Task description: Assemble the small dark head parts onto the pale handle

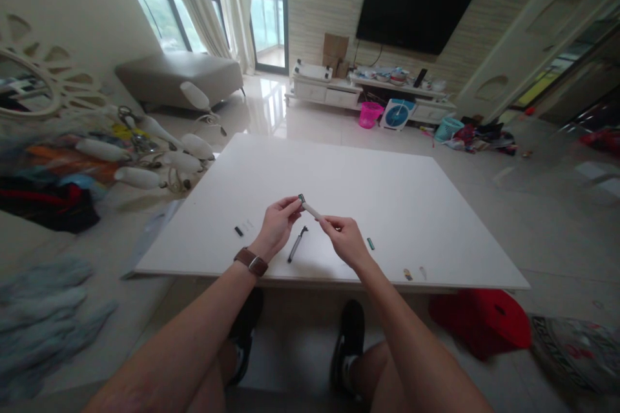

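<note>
A razor (311, 210) with a pale grey handle is held above the white table (339, 171), tilted. The fingers of my left hand (278, 224) pinch it at its green and dark head (301, 199). My right hand (346, 239) is closed round the lower end of the handle. On the table between my hands lies a second, grey razor handle (296, 246) with a dark neck. To the right of my right hand rests a small green piece like a blade cartridge (371, 244). A small black piece (239, 231) lies left of my left hand.
Near the table's front right edge are a small yellow and blue item (407, 274) and a small clear piece (423, 272). A lamp with several white shades (140, 177) stands close to the left edge. A red stool-like object (484, 322) is below the right front corner.
</note>
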`<move>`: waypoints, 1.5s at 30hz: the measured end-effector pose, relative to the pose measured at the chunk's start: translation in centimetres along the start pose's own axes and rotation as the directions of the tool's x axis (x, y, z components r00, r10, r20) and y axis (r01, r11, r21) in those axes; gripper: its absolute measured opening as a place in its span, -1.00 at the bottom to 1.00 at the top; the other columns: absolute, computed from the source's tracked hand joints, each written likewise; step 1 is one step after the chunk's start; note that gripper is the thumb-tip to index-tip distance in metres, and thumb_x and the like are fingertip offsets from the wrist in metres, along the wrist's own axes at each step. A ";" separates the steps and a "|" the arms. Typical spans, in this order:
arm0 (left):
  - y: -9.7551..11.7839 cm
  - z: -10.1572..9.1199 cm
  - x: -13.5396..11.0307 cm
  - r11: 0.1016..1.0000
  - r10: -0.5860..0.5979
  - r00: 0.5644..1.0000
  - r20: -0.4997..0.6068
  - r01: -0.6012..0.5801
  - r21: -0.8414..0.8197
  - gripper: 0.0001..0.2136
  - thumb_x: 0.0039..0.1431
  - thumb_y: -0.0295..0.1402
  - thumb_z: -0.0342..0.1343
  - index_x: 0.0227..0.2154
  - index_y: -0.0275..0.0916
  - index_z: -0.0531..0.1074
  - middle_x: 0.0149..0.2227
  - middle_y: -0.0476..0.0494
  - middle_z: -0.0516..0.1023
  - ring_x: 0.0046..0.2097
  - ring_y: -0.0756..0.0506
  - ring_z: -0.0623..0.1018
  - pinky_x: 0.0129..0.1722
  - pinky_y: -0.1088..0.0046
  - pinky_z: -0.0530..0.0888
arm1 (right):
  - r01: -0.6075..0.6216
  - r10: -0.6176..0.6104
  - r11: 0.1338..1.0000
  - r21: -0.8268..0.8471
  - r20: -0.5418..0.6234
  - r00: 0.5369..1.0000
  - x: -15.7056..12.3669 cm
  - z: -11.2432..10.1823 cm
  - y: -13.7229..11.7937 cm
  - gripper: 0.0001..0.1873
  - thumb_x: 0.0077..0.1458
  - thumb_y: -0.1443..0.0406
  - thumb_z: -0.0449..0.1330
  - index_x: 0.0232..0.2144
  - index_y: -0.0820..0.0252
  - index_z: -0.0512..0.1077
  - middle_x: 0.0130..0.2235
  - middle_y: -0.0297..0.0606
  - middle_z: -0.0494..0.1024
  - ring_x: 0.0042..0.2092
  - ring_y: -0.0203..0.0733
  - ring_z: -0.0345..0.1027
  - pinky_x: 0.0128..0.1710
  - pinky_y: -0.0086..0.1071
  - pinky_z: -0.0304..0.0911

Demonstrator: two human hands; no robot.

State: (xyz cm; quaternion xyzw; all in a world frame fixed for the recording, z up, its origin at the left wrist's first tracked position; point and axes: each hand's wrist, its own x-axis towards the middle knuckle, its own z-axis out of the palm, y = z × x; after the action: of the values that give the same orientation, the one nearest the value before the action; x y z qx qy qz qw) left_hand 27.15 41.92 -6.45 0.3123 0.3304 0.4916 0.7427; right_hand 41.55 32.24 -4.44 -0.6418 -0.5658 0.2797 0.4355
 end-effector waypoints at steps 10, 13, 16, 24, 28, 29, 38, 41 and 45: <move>-0.5 0.5 -0.7 0.995 -0.036 0.997 0.074 0.029 0.093 -0.78 -0.16 -0.35 0.41 -0.40 -0.30 0.59 -0.35 -0.13 0.60 -0.32 0.01 0.51 -0.29 0.48 0.37 | 0.014 -0.036 0.992 -0.125 -0.180 0.983 0.2 -0.5 0.3 -0.60 0.25 0.10 0.03 -0.37 0.20 0.56 -0.54 -0.35 0.36 -0.49 -0.32 0.12 -0.47 -0.43 -0.03; -0.6 0.4 -0.6 0.994 -0.038 0.995 0.090 0.028 0.110 -0.78 -0.15 -0.35 0.41 -0.39 -0.31 0.59 -0.35 -0.13 0.59 -0.31 0.00 0.52 -0.29 0.49 0.37 | 0.027 -0.043 0.989 -0.143 -0.104 0.994 0.2 -0.6 0.4 -0.60 0.24 0.10 0.05 -0.40 0.20 0.56 -0.55 -0.35 0.37 -0.50 -0.32 0.12 -0.47 -0.44 -0.03; -0.7 0.3 -0.6 0.992 -0.037 0.996 0.080 0.027 0.123 -0.76 -0.15 -0.33 0.41 -0.38 -0.31 0.59 -0.34 -0.14 0.60 -0.30 0.00 0.52 -0.29 0.48 0.37 | 0.004 -0.036 0.986 -0.166 -0.188 0.981 0.3 -0.6 0.4 -0.60 0.25 0.10 0.03 -0.34 0.19 0.58 -0.53 -0.34 0.41 -0.48 -0.30 0.17 -0.46 -0.44 0.00; -0.6 0.7 -0.8 0.993 -0.034 0.997 0.073 0.026 0.116 -0.76 -0.18 -0.35 0.41 -0.40 -0.32 0.58 -0.37 -0.12 0.59 -0.33 0.01 0.52 -0.31 0.49 0.36 | -0.005 -0.040 0.978 -0.208 -0.212 0.976 0.3 -0.6 0.3 -0.62 0.25 0.09 0.04 -0.28 0.13 0.60 -0.52 -0.33 0.44 -0.48 -0.27 0.20 -0.45 -0.41 0.01; -0.6 0.6 -0.8 0.993 -0.043 0.997 0.065 0.036 0.109 -0.75 -0.18 -0.35 0.41 -0.39 -0.33 0.58 -0.37 -0.13 0.59 -0.32 0.00 0.52 -0.30 0.49 0.37 | 0.006 -0.031 0.992 -0.122 -0.208 0.978 0.2 -0.5 0.5 -0.62 0.24 0.09 0.05 -0.25 0.14 0.60 -0.51 -0.34 0.44 -0.46 -0.26 0.21 -0.45 -0.42 0.02; -0.6 0.6 -0.7 0.994 -0.042 0.997 0.071 0.034 0.106 -0.75 -0.18 -0.35 0.41 -0.39 -0.33 0.58 -0.37 -0.12 0.59 -0.32 0.00 0.52 -0.30 0.49 0.37 | 0.015 -0.031 0.995 -0.100 -0.162 0.986 0.2 -0.3 0.5 -0.62 0.24 0.09 0.06 -0.26 0.15 0.61 -0.52 -0.35 0.43 -0.47 -0.27 0.20 -0.46 -0.42 0.01; -0.6 0.5 -0.7 0.995 -0.039 0.994 0.098 0.030 0.092 -0.78 -0.16 -0.37 0.40 -0.40 -0.32 0.58 -0.38 -0.12 0.59 -0.33 0.01 0.51 -0.31 0.50 0.36 | 0.023 -0.023 1.000 -0.001 -0.128 0.992 0.2 0.5 0.3 -0.61 0.21 0.08 0.09 -0.24 0.18 0.62 -0.49 -0.35 0.45 -0.47 -0.29 0.17 -0.45 -0.42 0.03; -0.6 0.5 -0.6 0.997 -0.037 0.993 0.109 0.029 0.076 -0.79 -0.16 -0.38 0.40 -0.41 -0.32 0.58 -0.38 -0.11 0.59 -0.31 0.01 0.51 -0.29 0.50 0.37 | 0.041 -0.037 0.999 0.035 -0.093 0.995 0.1 0.7 0.3 -0.62 0.22 0.08 0.09 -0.24 0.18 0.61 -0.50 -0.36 0.43 -0.47 -0.30 0.16 -0.46 -0.43 0.01; -0.6 0.5 -0.6 0.997 -0.057 0.994 0.096 0.052 0.059 -0.78 -0.16 -0.38 0.40 -0.39 -0.32 0.59 -0.35 -0.13 0.60 -0.29 0.00 0.53 -0.28 0.50 0.37 | 0.010 -0.010 1.000 -0.006 -0.143 0.990 0.1 0.7 0.2 -0.63 0.21 0.10 0.10 -0.37 0.20 0.59 -0.55 -0.36 0.39 -0.48 -0.30 0.14 -0.48 -0.42 -0.03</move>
State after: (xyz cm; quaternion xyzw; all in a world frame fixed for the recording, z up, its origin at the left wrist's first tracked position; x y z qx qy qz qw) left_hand 27.70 41.10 -6.49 0.3475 0.3158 0.4459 0.7620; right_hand 41.14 32.52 -4.93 -0.6586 -0.5371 0.2292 0.4747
